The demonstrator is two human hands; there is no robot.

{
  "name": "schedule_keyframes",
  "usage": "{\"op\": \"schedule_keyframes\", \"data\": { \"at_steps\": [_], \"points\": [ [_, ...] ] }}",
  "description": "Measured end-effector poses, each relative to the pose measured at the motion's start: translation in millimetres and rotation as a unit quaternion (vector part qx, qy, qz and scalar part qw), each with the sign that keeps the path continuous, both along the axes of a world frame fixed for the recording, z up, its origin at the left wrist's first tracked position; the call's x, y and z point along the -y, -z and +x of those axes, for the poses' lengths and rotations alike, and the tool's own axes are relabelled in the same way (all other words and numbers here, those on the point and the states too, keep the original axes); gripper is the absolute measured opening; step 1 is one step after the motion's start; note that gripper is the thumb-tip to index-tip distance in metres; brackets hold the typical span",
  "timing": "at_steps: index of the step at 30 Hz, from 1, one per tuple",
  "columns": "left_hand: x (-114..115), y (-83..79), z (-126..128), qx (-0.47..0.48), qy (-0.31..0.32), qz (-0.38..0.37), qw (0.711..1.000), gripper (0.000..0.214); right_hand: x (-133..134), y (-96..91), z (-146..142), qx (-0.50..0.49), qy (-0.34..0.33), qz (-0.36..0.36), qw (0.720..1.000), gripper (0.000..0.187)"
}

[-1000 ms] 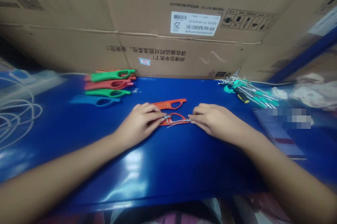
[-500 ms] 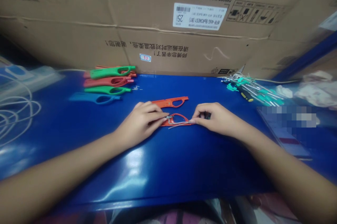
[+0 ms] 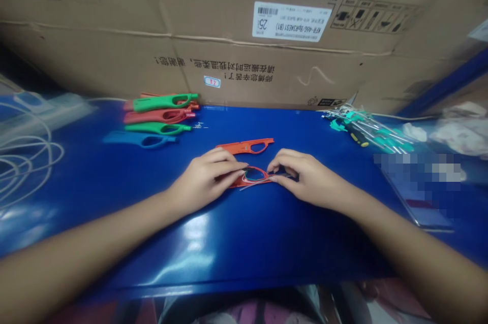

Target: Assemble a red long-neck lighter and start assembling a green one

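Observation:
An orange plastic handle half (image 3: 253,177) lies flat on the blue table (image 3: 229,232), with a thin metal wire piece along it. My left hand (image 3: 208,175) presses its left end down, fingers closed on it. My right hand (image 3: 301,174) pinches the wire at the handle's right end. A second orange handle half (image 3: 247,147) lies just behind, untouched.
A stack of green, red and blue handle halves (image 3: 158,116) sits at the back left. Several teal-handled screwdrivers (image 3: 368,131) lie at the back right. A large cardboard box (image 3: 244,29) walls the rear. White cable coils (image 3: 23,156) lie far left.
My right hand has slid left along the wire toward the handle's loop. My left hand has stayed pressing on the handle's left end.

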State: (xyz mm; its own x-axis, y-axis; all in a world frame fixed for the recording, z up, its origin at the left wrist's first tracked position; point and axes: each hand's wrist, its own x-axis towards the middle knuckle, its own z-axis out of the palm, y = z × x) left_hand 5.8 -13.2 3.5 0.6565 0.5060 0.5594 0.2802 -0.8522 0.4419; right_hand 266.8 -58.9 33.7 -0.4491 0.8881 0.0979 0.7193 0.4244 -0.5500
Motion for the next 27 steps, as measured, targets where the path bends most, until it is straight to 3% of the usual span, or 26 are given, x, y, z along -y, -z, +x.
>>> {"op": "schedule_keyframes", "data": {
  "at_steps": [5,11,17,27],
  "points": [
    [4,-0.4,0,0.002,-0.004,0.008,1.0,0.021,8,3.8,-9,0.001,-0.016,0.019,1.0,0.014],
    [14,-3.2,1,-0.012,-0.02,-0.011,1.0,0.021,8,4.5,-12,0.086,-0.049,0.012,0.995,0.013],
    [24,-6.7,2,-0.039,-0.023,-0.042,0.998,0.019,6,6.0,-9,0.059,-0.046,0.008,0.997,0.005],
    [19,-5.1,0,-0.049,-0.034,-0.055,0.997,0.017,7,4.6,-10,0.087,-0.052,0.011,0.995,0.005]
  ]
}}
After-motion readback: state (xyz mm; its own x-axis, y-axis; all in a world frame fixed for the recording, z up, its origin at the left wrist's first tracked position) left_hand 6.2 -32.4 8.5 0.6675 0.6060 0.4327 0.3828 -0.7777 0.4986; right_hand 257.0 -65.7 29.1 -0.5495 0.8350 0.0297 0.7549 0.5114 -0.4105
